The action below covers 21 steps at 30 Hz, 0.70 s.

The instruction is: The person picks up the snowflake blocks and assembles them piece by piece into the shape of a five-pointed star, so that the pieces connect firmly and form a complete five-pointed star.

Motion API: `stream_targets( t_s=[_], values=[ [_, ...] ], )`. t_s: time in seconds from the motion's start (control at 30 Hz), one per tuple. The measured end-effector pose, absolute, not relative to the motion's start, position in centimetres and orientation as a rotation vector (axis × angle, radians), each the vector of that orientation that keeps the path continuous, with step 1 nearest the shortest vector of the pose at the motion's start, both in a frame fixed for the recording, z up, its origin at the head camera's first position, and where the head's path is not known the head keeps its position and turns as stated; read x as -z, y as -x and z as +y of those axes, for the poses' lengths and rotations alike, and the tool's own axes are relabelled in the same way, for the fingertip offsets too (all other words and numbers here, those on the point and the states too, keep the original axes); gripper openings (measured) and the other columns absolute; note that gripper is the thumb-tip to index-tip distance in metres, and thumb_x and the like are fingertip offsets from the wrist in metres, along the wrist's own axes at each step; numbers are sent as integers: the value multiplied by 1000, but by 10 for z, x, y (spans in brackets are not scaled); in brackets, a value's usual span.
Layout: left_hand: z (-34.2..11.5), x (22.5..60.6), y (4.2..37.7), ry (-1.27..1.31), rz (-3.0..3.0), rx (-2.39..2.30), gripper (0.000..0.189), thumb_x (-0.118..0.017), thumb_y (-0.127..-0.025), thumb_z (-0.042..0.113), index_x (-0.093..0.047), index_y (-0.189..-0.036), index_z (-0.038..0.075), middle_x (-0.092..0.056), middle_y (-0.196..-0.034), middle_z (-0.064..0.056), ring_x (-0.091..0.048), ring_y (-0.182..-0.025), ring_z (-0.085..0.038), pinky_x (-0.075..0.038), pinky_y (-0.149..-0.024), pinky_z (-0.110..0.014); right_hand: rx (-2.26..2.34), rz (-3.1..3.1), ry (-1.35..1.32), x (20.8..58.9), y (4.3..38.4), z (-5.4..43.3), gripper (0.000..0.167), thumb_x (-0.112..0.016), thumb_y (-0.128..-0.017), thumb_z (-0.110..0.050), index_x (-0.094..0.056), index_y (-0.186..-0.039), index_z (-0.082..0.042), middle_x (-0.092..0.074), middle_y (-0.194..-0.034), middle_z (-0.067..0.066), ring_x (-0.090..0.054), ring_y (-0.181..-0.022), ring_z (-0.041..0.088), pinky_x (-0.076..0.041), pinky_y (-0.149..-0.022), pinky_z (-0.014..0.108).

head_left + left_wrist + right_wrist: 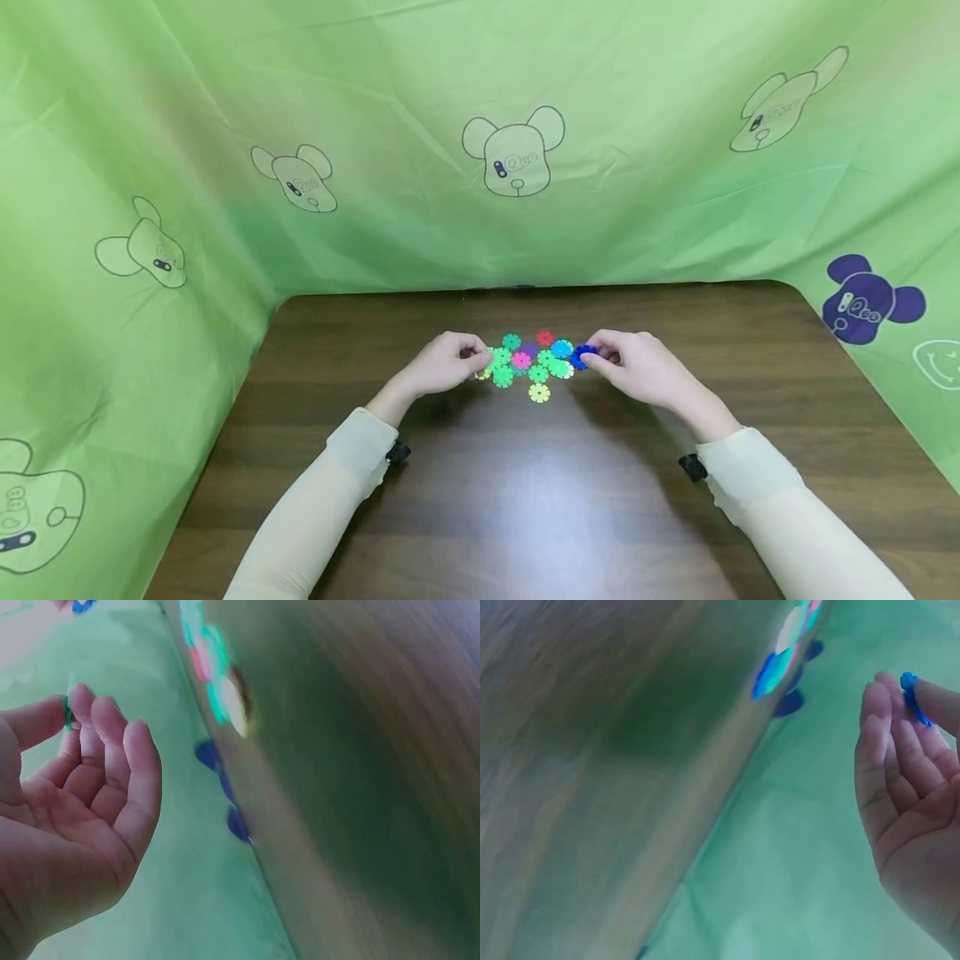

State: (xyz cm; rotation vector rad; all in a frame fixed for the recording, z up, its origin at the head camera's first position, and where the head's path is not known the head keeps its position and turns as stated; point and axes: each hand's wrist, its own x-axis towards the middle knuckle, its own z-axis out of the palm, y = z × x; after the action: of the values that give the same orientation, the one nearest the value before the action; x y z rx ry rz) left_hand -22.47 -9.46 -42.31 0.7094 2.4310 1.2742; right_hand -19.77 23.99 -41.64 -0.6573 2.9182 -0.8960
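My left hand (442,364) pinches a green notched plastic disc (69,714) between thumb and index finger, edge-on in the left wrist view. In my right hand (643,368), the thumb and fingertips pinch a dark blue notched disc (909,684). The other fingers of both hands are loosely bent. Between the hands, a loose cluster of similar discs lies on the table: a pink disc (521,360), a red disc (545,337), a light blue disc (562,348), a purple disc (529,350) and several green ones. A yellow disc (539,393) sits at the cluster's near side.
The dark wooden table (480,517) reflects light in its near middle. A green curtain (405,225) printed with bear heads hangs behind the table and along both sides. Each wrist carries a black camera strap, the left one (398,452) and the right one (693,467).
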Motion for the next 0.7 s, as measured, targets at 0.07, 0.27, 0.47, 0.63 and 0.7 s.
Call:
stream_targets(
  t_s=[0.07, 0.27, 0.47, 0.63, 0.7],
  values=[
    [-88, 420, 222, -695, 2351, -1329, 32, -60, -106, 22, -68, -100, -7, -66, -78, -13, -54, -67, -12, -45, -63, -26, 904, 2928, 717, 414, 193, 232, 8, -71, -101, -23, -73, -105, -16, -71, -85, -6, -60, -70, 10, -51, -67, 33],
    [-71, 412, 213, -645, 2197, -1429, 29, -61, -106, 19, -68, -89, -4, -67, -81, -20, -58, -68, -13, -55, -70, -39, 925, 2989, 992, 409, 181, 211, 6, -77, -96, -18, -72, -93, -18, -59, -72, -16, -49, -59, 7, -46, -57, 27],
    [-61, 410, 207, -641, 2147, -1441, 30, -62, -106, 21, -70, -88, -2, -67, -87, -27, -57, -68, -14, -56, -78, -54, 962, 3038, 1245, 411, 176, 196, 12, -81, -92, -14, -71, -87, -18, -57, -72, -15, -44, -57, 2, -44, -54, 23],
    [-56, 412, 206, -605, 2122, -1482, 30, -63, -106, 21, -69, -81, 5, -67, -84, -25, -57, -67, -14, -56, -73, -44, 979, 3069, 1358, 415, 173, 192, 13, -84, -85, -7, -74, -87, -15, -64, -77, -12, -48, -60, 0, -48, -57, 24],
    [-55, 413, 205, -581, 2125, -1499, 30, -63, -106, 21, -70, -81, 5, -68, -79, -17, -58, -67, -14, -56, -70, -36, 987, 3083, 1387, 417, 173, 191, 13, -85, -83, -5, -77, -89, -13, -68, -79, -10, -50, -61, 0, -51, -58, 25]
  ],
)
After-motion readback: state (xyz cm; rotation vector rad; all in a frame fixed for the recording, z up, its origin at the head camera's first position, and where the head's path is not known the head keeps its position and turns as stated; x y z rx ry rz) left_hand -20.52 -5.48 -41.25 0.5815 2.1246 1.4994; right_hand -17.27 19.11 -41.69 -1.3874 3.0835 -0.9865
